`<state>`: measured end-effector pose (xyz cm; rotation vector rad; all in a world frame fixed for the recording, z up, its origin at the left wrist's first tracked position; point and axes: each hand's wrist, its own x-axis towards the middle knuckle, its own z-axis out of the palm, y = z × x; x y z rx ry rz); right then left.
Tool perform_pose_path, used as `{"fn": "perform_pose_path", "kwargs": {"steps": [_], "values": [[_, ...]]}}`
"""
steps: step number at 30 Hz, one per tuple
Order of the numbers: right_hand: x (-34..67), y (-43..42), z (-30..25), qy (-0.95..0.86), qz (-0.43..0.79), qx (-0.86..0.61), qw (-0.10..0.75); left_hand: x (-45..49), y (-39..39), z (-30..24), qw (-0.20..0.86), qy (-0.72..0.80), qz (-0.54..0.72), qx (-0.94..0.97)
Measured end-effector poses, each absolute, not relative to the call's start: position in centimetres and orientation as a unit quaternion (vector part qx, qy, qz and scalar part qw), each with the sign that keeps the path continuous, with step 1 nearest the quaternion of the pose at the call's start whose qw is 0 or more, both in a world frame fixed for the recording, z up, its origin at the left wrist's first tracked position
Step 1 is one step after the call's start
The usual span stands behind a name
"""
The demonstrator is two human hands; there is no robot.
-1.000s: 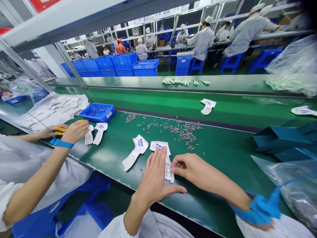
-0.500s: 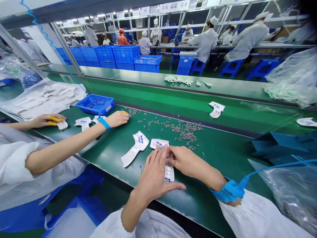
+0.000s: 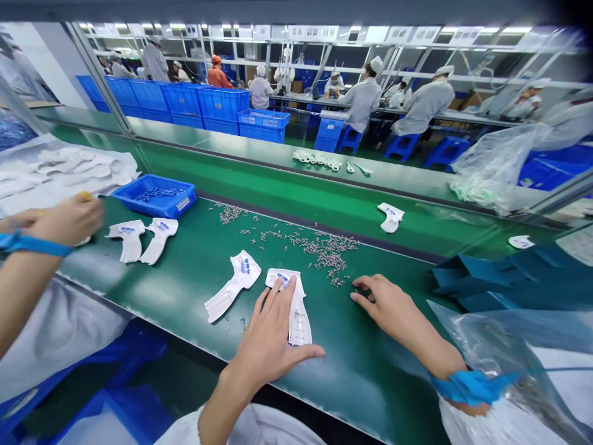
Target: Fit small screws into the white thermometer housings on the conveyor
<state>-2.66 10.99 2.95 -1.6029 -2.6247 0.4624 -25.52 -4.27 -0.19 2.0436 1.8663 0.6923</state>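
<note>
My left hand (image 3: 273,334) lies with fingers stretched out and the thumb spread, its fingertips resting on a white plastic shell half (image 3: 300,318) with blue parts near its top. My right hand (image 3: 386,303) hovers above the green surface, thumb and fingers curved and a little apart, with nothing visible between them. Just beyond its fingertips lies a scattered heap of tiny metal parts (image 3: 331,247), too small to name surely. Left of my left hand rests another white shell half (image 3: 234,285), also with blue pieces in it.
A co-worker's hand (image 3: 69,219) is blurred at the left, near two white shells (image 3: 160,238). Behind them stands a blue bin (image 3: 188,201) of small blue parts. A plastic bag (image 3: 491,352) and dark teal folded sheets (image 3: 491,275) lie at the right. More shells (image 3: 391,217) lie farther back.
My right hand has moved off the shell to the right, near the metal parts. My left hand stays on the shell. The co-worker's hand has drawn back left from the metal parts.
</note>
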Motion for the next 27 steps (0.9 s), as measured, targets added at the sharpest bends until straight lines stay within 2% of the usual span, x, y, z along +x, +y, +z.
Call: {"fn": "perform_pose_path", "kwargs": {"steps": [6,11,18,27], "values": [[-2.4,11.2,2.5,-0.852,0.172,-0.493,0.031,-25.7,-4.3,-0.1,0.135,0.637,0.252,0.716],[-4.1,9.1,5.1,-0.862,0.266,-0.429,0.05,-25.7,-4.3,-0.1,0.126,0.633,0.254,0.72],[-8.2,6.9,7.6,-0.877,0.383,-0.291,-0.006,-25.7,-4.3,-0.1,0.116,0.63,0.24,0.729],[-11.2,8.4,8.0,-0.921,0.293,-0.232,-0.115,-25.6,-4.4,-0.1,0.118,0.624,0.239,0.735]]}}
